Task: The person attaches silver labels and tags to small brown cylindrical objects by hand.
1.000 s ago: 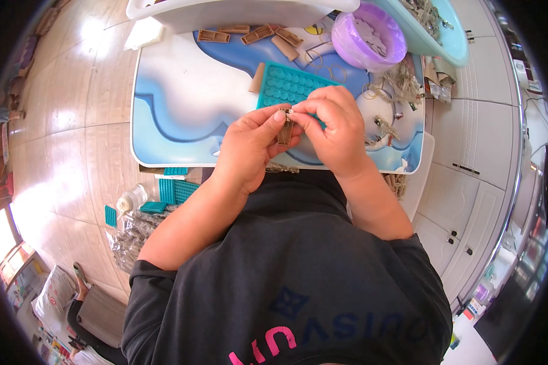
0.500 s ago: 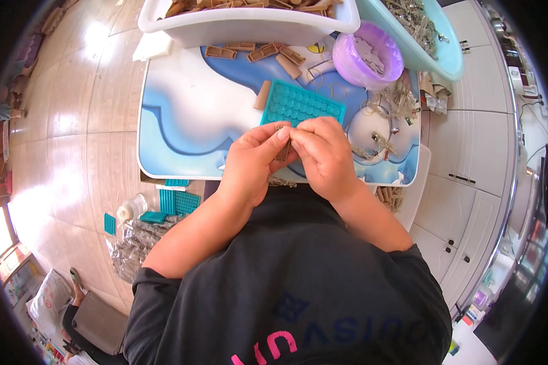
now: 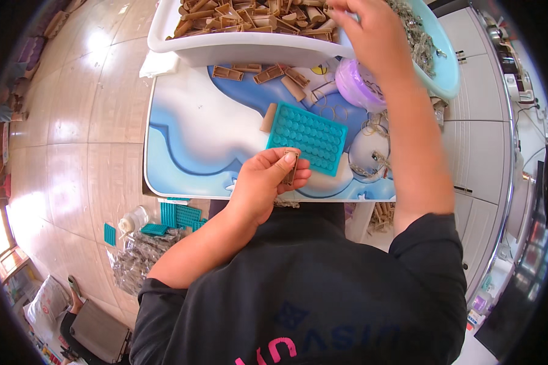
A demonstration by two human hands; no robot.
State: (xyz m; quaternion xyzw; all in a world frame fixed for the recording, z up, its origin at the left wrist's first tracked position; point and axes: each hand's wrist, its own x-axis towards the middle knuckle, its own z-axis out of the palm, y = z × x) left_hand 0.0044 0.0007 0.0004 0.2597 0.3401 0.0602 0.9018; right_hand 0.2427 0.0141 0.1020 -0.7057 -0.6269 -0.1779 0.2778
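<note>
My left hand [image 3: 265,182] is closed around a small brown plastic casing [image 3: 291,173], a hollow half-shell pinned upright under the thumb. Just behind it lies a teal tray [image 3: 307,137] with rows of round cups, tilted a little on the table. My right hand [image 3: 374,33] is stretched out over the right end of a white tub [image 3: 243,50] heaped with brown casings [image 3: 249,18]. Its thumb and forefinger stand apart with nothing seen between them; the other fingers are partly cut off by the picture's upper edge.
Several loose brown casings [image 3: 268,74] lie along the tub's front. A purple bowl [image 3: 350,82], partly behind my right forearm, and a light-blue basin [image 3: 447,67] of small parts stand right. Thin wires [image 3: 371,146] lie on the blue-and-white table [image 3: 191,121]. Teal trays [image 3: 167,214] are on the floor.
My right hand has let go of the brown casing and moved up and right to the tub. My left hand keeps the casing, now lower in the picture. The view has shifted slightly.
</note>
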